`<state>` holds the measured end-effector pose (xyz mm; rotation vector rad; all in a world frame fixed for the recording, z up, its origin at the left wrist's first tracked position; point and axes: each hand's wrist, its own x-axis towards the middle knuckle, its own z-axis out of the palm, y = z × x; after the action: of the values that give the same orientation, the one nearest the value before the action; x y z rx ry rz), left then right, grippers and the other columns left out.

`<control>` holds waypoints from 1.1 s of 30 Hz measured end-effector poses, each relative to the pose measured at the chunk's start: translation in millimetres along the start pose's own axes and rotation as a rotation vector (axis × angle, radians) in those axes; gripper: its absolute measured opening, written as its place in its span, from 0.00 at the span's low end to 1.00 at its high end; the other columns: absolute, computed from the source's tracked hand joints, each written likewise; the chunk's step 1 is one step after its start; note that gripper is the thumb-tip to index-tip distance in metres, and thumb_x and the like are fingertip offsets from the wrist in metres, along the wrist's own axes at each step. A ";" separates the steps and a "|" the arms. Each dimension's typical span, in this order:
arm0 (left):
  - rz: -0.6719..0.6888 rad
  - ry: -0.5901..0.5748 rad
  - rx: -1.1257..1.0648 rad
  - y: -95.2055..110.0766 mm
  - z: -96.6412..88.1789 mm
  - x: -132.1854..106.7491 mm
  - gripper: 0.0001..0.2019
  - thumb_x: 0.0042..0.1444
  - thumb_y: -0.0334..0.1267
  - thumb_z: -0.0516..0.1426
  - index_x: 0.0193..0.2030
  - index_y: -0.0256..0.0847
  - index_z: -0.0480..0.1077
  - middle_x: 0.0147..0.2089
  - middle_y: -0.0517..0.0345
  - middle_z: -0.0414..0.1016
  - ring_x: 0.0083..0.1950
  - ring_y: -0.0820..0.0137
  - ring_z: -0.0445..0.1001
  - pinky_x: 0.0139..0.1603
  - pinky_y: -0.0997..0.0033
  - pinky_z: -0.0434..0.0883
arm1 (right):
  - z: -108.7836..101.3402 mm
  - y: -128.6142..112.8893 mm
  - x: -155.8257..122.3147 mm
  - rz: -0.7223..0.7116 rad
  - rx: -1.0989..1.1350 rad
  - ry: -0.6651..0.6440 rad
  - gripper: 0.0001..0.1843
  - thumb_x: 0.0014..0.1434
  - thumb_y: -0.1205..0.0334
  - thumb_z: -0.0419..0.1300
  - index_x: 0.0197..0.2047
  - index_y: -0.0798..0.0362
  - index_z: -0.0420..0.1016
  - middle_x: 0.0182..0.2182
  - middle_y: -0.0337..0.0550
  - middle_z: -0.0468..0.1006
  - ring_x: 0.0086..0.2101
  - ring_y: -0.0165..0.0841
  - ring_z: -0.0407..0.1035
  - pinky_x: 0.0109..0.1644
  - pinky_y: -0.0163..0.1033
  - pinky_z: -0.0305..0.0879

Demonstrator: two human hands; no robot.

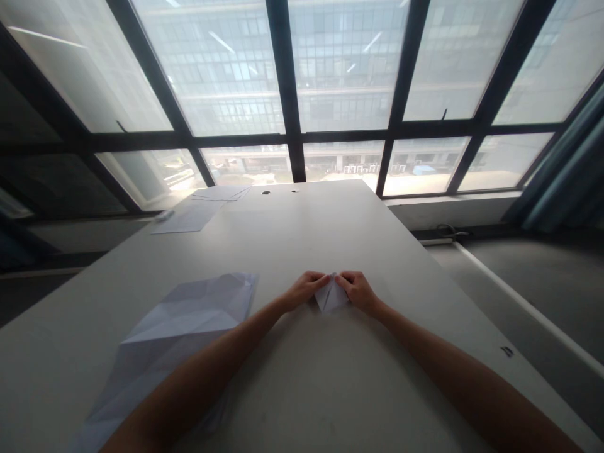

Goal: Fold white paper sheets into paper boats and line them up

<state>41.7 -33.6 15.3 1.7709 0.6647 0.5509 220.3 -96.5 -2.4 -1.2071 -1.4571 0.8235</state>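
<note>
Between my two hands is a small piece of folded white paper [335, 298], with a slit running down its front and a point towards me. My left hand [307, 288] pinches its upper left side, thumb on the front face. On the upper right side, my right hand [357, 289] grips it the same way, fingers curled behind. The fingers behind the paper are partly hidden. To the left, a large creased sheet of paper [189, 314] lies on the table, partly covered by my left forearm.
The white table [292, 245] stretches to tall windows with dark frames. Flat white sheets [191, 217] lie at its far left, beside a small pale object [164, 216]. Two round holes [266, 192] pierce the far end. A dark mark [506, 352] sits near the right edge.
</note>
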 end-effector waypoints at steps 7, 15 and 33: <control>-0.006 0.051 -0.019 3.0 0.5 -1.7 0.26 0.56 0.59 0.55 0.26 0.33 0.72 0.22 0.61 0.61 0.25 0.75 0.58 0.25 0.75 0.53 | 0.7 1.4 -1.7 -0.011 -0.023 0.051 0.21 0.59 0.52 0.55 0.19 0.53 0.61 0.19 0.33 0.55 0.22 0.26 0.50 0.24 0.33 0.45; -0.083 0.222 -0.177 2.9 1.7 -0.2 0.27 0.51 0.60 0.60 0.26 0.32 0.74 0.22 0.59 0.67 0.24 0.75 0.61 0.24 0.76 0.55 | -1.1 -1.2 -2.9 0.010 0.010 0.177 0.22 0.60 0.51 0.56 0.18 0.54 0.63 0.16 0.33 0.59 0.20 0.26 0.54 0.22 0.33 0.47; 0.078 0.569 -0.833 -19.1 -12.4 15.5 0.12 0.58 0.43 0.62 0.40 0.34 0.71 0.45 0.44 0.78 0.48 0.61 0.77 0.51 0.57 0.73 | -7.8 9.2 4.7 0.071 0.330 0.552 0.17 0.55 0.48 0.62 0.31 0.56 0.73 0.23 0.39 0.76 0.24 0.32 0.73 0.30 0.40 0.76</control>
<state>41.8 -10.1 1.0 0.8515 0.6151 1.2056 230.4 -90.4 -7.8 -1.1198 -0.8011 0.6736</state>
